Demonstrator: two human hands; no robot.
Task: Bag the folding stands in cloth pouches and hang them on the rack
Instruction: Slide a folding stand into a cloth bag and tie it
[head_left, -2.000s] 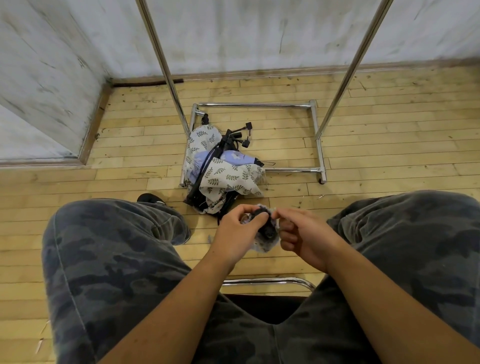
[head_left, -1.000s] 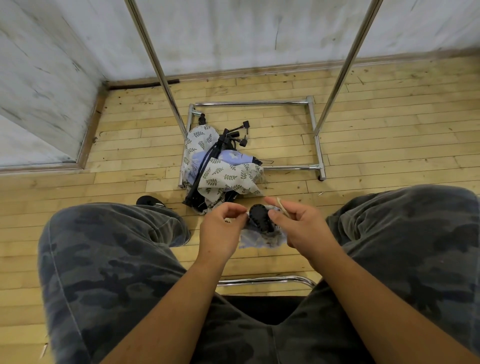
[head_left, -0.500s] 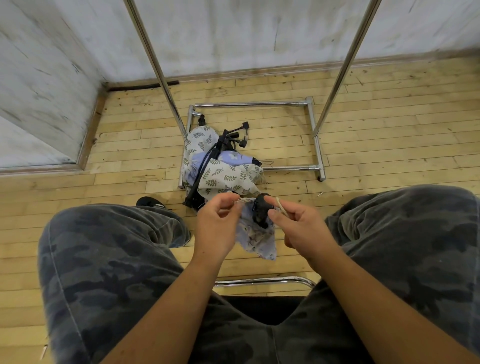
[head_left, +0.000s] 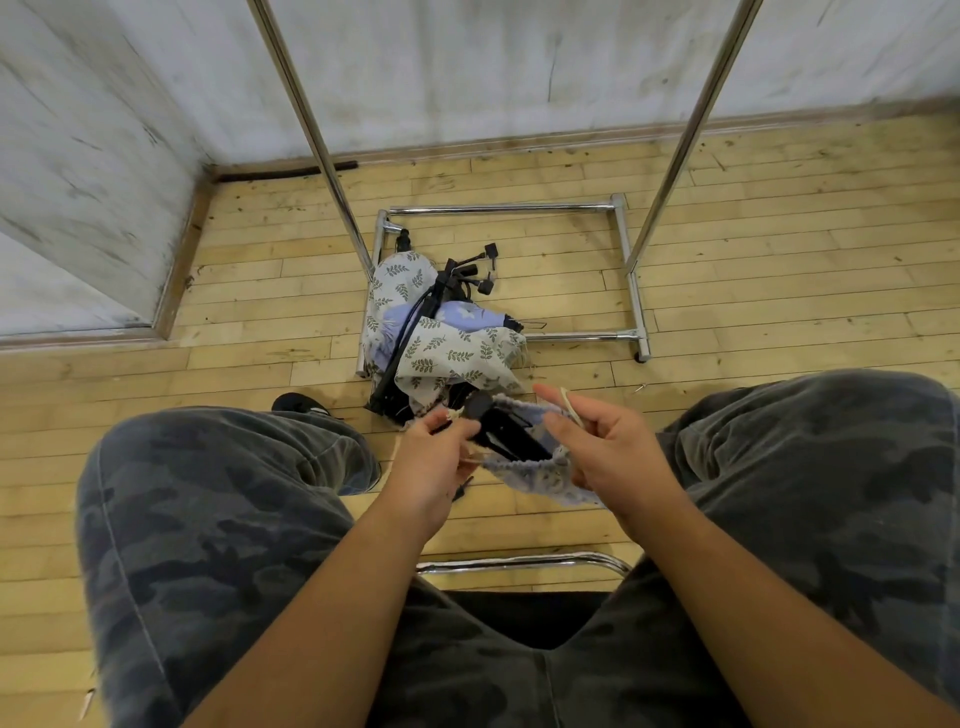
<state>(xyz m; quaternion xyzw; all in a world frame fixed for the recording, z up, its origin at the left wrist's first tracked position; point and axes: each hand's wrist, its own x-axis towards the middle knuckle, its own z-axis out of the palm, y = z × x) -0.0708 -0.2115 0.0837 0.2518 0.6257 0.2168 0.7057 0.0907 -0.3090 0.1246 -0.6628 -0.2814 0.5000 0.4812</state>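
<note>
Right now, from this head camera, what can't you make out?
Head view:
Chrome clothes rack: hanging bar cut off by the top edge.
Black folding stand: lower end hidden inside the light blue cloth pouch, behind the right hand.
Leaf-print cloth pouches: hide how many stands lie beneath them.

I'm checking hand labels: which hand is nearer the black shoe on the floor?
Left. The left hand, pinching the cord of the lilac pouch, is just right of the black shoe; the right hand grips the pouch's far side, farther right.
</note>
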